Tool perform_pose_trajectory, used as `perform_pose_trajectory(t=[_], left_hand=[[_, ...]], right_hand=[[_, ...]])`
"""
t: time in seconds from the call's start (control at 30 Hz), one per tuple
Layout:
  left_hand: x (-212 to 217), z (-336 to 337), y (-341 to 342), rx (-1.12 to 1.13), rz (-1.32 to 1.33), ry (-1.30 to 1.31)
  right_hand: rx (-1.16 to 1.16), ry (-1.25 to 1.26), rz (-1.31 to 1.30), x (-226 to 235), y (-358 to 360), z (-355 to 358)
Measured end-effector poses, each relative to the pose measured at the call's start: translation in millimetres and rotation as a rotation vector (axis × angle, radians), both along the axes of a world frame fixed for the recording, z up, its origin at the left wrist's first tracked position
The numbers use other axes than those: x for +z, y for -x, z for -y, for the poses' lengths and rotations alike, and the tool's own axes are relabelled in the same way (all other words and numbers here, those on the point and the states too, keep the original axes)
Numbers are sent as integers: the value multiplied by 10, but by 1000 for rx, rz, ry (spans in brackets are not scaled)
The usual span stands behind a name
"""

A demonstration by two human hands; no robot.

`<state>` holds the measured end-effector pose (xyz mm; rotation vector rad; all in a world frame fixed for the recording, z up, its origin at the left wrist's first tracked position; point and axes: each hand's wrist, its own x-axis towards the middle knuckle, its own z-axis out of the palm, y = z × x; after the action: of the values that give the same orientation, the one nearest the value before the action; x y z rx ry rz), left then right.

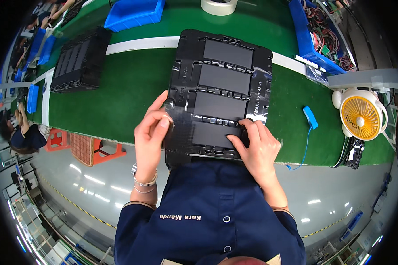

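Note:
A black plastic tray [179, 95] lies at the front of the green worktable, its near edge close to my body. Flat dark-grey rectangular panels sit one behind another in its several recesses. My left hand [151, 130] is closed on the tray's left edge, with thumb and forefinger pressed together there. At the right end of the nearest panel [211, 134], my right hand [260, 150] has its thumb and fingertips bent in around the panel's edge. The panel still looks seated in its recess. Some of its right end is hidden under my fingers.
More black trays [82, 57] stand at the left. A blue bin [135, 17] and a white tape roll [219, 6] are at the back. To the right are a blue bin of wires [304, 42], a corded blue object [310, 117] and a yellow-and-white fan [360, 118].

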<state>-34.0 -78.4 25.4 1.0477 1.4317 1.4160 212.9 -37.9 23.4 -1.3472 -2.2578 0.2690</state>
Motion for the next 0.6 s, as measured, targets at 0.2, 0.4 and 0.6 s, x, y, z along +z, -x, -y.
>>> perform_pose_trajectory(t=[0.2, 0.4, 0.6], left_hand=[[171, -73, 107, -362, -29, 276], [346, -137, 224, -287, 14, 180], [369, -314, 635, -132, 0, 79]], right_hand=[[64, -91, -148, -87, -64, -10], [-29, -136, -561, -65, -228, 7], [-156, -80, -721, -136, -317, -27]])
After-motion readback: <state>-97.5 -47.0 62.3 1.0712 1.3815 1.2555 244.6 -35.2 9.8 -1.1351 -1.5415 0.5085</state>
